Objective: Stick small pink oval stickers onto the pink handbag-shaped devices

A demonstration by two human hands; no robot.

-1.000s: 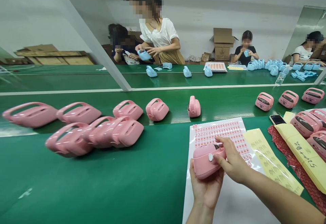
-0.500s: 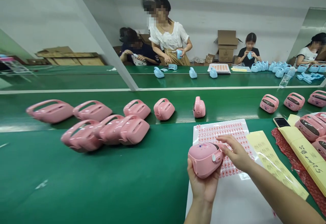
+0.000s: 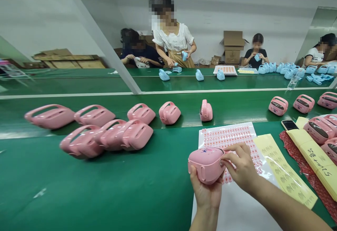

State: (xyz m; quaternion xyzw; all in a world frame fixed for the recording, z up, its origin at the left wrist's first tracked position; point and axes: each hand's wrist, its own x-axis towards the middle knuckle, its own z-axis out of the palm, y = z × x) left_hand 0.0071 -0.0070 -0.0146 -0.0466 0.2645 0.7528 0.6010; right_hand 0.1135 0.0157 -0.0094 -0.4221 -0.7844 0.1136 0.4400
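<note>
Both hands are low in the head camera's view, close together over the near end of the green belt. The left hand (image 3: 206, 192) is cupped palm-up, its fingers curled around the underside of a pink plastic unit (image 3: 205, 164), which it bears off the belt. The right hand (image 3: 240, 164) comes in from the lower right, partly closed, with its fingertips (image 3: 223, 159) pressed against the unit's right end. The unit lies tilted between the two hands, above the lower left part of a white sheet of small pink-and-red stickers (image 3: 226, 136), not resting on it. A small dark print (image 3: 205, 150) shows on its top, too small to make out. The right fingers cover the end they touch, and the left palm hides the underside, so I cannot tell whether anything lies beneath them.

Just right of the sheet lie yellow sticker strips (image 3: 284, 168). Beyond them are a phone (image 3: 289, 124), a yellow handwritten strip (image 3: 314, 157) and more pink units on a red packing sheet (image 3: 313, 185). Further pink units stand along the green belt (image 3: 79, 189). Past it, blurred, seated and standing co-workers (image 3: 171, 38) handle blue units at a second bench.
</note>
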